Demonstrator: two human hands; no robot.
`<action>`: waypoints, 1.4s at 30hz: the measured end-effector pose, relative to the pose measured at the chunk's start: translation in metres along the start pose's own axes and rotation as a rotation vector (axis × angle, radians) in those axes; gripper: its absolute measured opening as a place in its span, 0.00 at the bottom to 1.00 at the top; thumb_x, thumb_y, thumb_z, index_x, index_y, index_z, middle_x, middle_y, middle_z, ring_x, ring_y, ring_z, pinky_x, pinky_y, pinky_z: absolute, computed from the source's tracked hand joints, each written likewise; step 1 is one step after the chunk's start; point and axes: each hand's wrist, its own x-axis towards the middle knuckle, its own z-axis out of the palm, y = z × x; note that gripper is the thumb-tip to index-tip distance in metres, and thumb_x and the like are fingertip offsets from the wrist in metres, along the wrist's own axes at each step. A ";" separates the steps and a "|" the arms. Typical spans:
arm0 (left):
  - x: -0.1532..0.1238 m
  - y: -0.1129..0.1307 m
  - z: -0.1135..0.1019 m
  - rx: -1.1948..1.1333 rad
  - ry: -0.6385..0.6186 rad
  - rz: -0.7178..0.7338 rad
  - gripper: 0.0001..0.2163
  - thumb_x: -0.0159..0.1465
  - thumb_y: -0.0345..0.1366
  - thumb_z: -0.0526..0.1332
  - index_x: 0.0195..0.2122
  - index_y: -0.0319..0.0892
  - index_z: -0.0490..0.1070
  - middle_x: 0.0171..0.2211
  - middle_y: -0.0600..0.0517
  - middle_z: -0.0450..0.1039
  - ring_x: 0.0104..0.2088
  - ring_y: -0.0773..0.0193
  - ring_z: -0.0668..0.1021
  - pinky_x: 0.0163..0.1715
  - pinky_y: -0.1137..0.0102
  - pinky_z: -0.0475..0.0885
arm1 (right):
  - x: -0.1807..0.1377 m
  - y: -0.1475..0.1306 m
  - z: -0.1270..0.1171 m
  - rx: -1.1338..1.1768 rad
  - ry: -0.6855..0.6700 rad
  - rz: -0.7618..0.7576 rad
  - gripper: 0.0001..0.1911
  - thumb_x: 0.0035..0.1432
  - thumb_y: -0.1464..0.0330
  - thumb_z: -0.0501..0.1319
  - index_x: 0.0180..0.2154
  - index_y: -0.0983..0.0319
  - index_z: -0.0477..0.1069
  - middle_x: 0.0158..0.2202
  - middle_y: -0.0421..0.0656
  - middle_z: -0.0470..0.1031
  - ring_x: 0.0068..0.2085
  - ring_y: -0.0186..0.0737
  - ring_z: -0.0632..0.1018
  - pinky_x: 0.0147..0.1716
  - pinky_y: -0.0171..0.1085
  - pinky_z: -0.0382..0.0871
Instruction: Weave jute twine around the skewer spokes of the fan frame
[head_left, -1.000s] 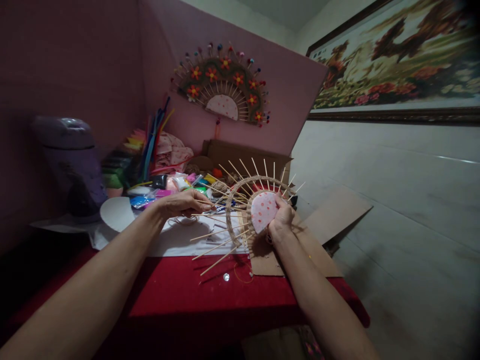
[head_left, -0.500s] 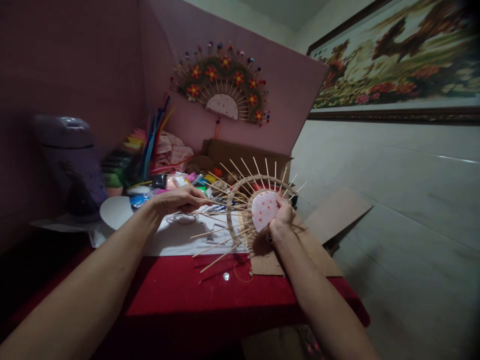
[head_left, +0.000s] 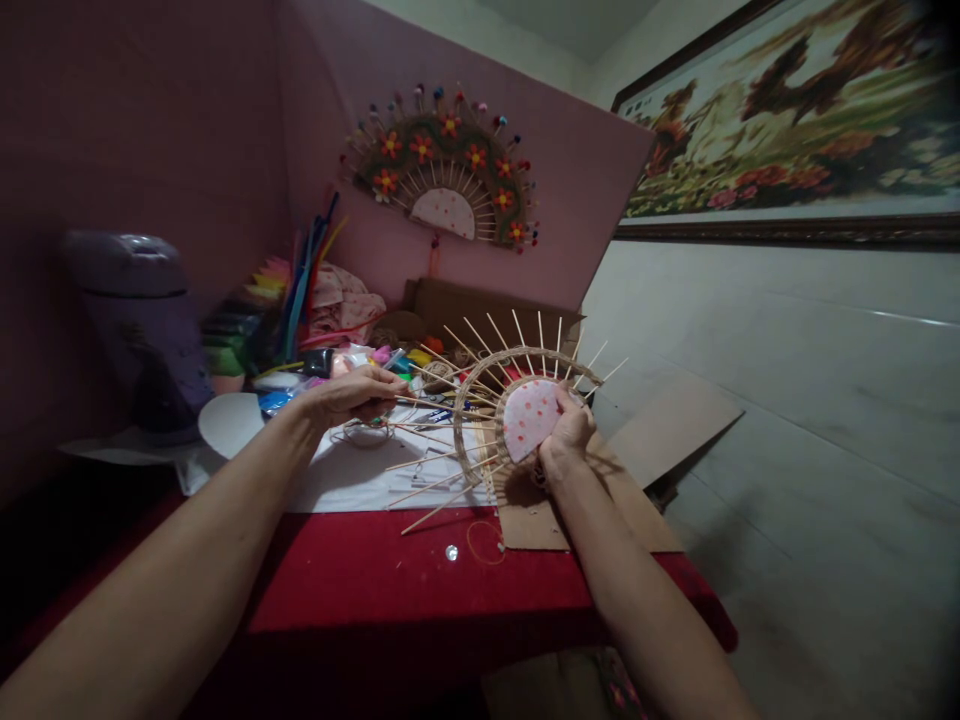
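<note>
My right hand (head_left: 566, 432) grips a half-round fan frame by its pink-spotted white centre (head_left: 529, 418), thumb on the front. Thin wooden sticks (head_left: 431, 463) radiate from that centre. A band of woven brown twine (head_left: 466, 400) arcs across the sticks, apart from the centre. My left hand (head_left: 366, 393) is closed in a pinch at the left, by the tip of one stick, apparently on the twine; the fingers partly hide it. Below this hand, a loose loop of twine (head_left: 364, 436) hangs over the white sheet (head_left: 330, 480).
A finished fan with orange flowers (head_left: 450, 150) hangs on the pink board. Behind my hands lie coloured craft packets (head_left: 349, 360), a twine ball (head_left: 441, 373) and pipe cleaners (head_left: 300, 275). A purple flask (head_left: 142, 330) stands left. Cardboard (head_left: 630, 500) lies on the red cloth (head_left: 337, 570).
My left hand has drawn slightly left and up, away from the stick tips. The fan frame has turned a little in my right hand, its right-hand sticks shifting right.
</note>
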 end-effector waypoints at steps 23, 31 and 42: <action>-0.006 0.008 -0.005 -0.054 0.056 0.066 0.08 0.53 0.35 0.66 0.24 0.35 0.73 0.13 0.60 0.48 0.14 0.78 0.51 0.14 0.76 0.43 | 0.005 0.005 -0.003 0.027 0.025 -0.049 0.14 0.37 0.70 0.69 0.28 0.64 0.66 0.27 0.34 0.70 0.27 0.29 0.72 0.27 0.30 0.71; -0.008 0.010 -0.006 -0.018 -0.050 0.064 0.09 0.53 0.34 0.66 0.32 0.33 0.78 0.12 0.58 0.53 0.14 0.77 0.52 0.14 0.77 0.43 | 0.001 0.001 -0.001 0.033 0.021 -0.052 0.15 0.39 0.68 0.69 0.28 0.64 0.65 0.25 0.34 0.69 0.26 0.29 0.72 0.26 0.30 0.71; -0.008 0.013 0.000 0.059 -0.170 -0.024 0.15 0.54 0.32 0.66 0.42 0.32 0.77 0.14 0.53 0.64 0.14 0.76 0.58 0.13 0.78 0.47 | 0.005 0.002 -0.002 0.043 0.050 -0.058 0.19 0.37 0.65 0.70 0.30 0.65 0.65 0.28 0.36 0.70 0.28 0.30 0.73 0.29 0.30 0.72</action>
